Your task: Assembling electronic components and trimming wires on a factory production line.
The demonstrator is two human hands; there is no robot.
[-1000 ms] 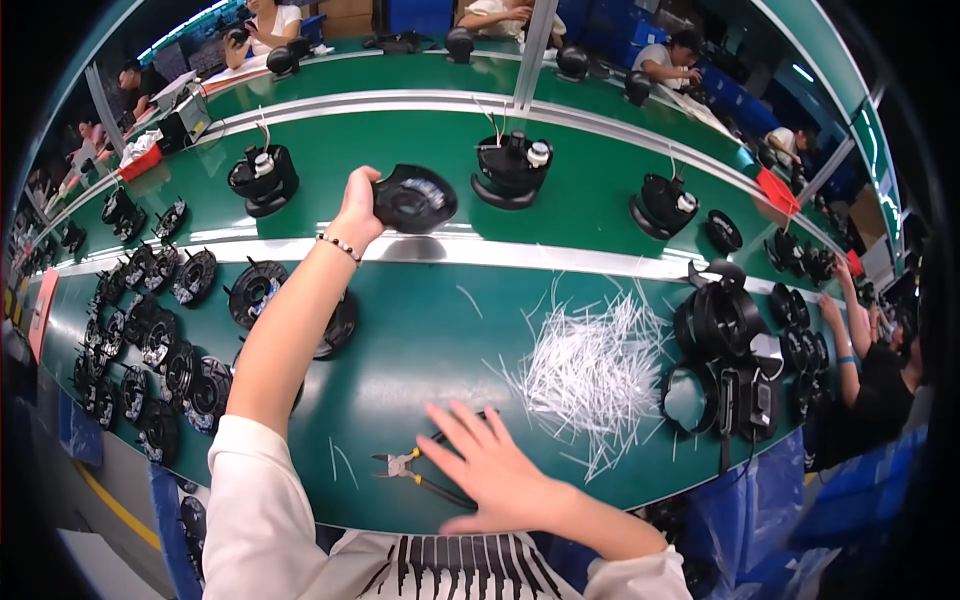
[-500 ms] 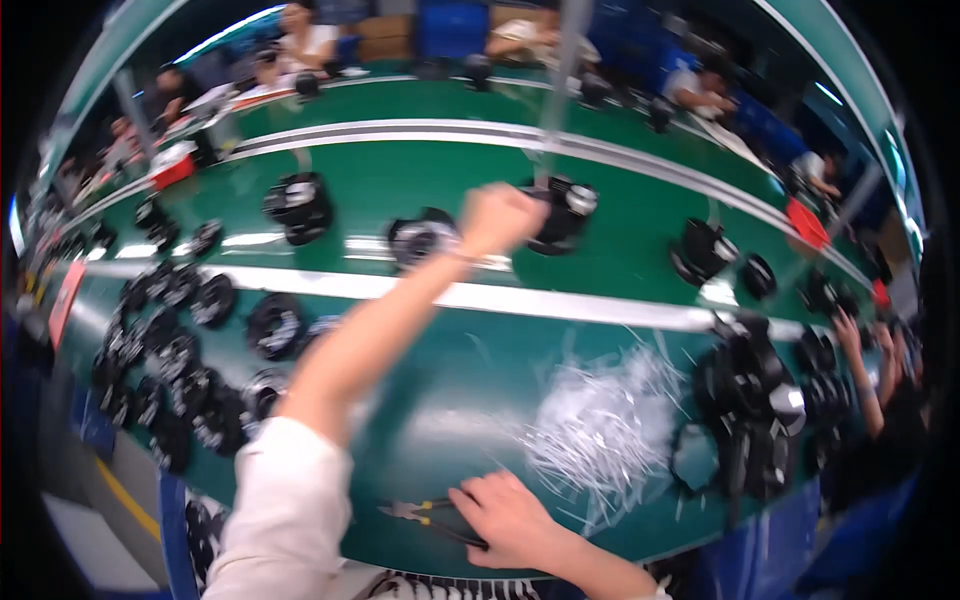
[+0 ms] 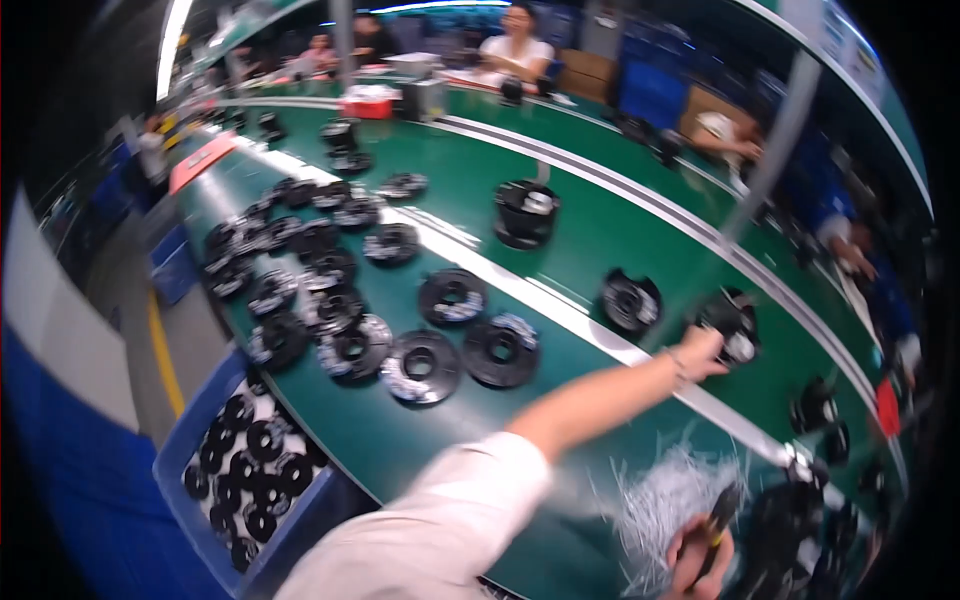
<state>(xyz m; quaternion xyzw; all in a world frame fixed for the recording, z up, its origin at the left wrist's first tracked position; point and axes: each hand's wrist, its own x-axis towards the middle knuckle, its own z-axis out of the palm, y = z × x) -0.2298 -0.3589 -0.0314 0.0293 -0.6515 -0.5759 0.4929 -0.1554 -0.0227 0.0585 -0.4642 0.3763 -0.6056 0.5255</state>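
Note:
My left hand [image 3: 698, 354], blurred, reaches over the white rail with its fingers closed at the lower left edge of a black round housing [image 3: 737, 318] on the green surface. A pale round part shows on that housing. Low at the right, my right hand [image 3: 700, 565] is closed round small pliers [image 3: 722, 515] with black and yellow handles, their jaws pointing up. Behind them lies a pile of clear and white plastic strips [image 3: 655, 505]. Beyond my left arm, another black ring-shaped part [image 3: 630, 300] stands apart on the green surface.
Several black discs [image 3: 502, 350] crowd the left of the bench. A blue crate [image 3: 185, 490] of black rings stands below its edge. More black housings [image 3: 525, 213] sit along the line, others at the lower right. A metal post [image 3: 775, 150] rises across the line; people sit beyond.
My view has swung left, bringing the crate into sight. The pliers, lying beside my right hand before, are now lifted in it. My left hand stays by the black housing.

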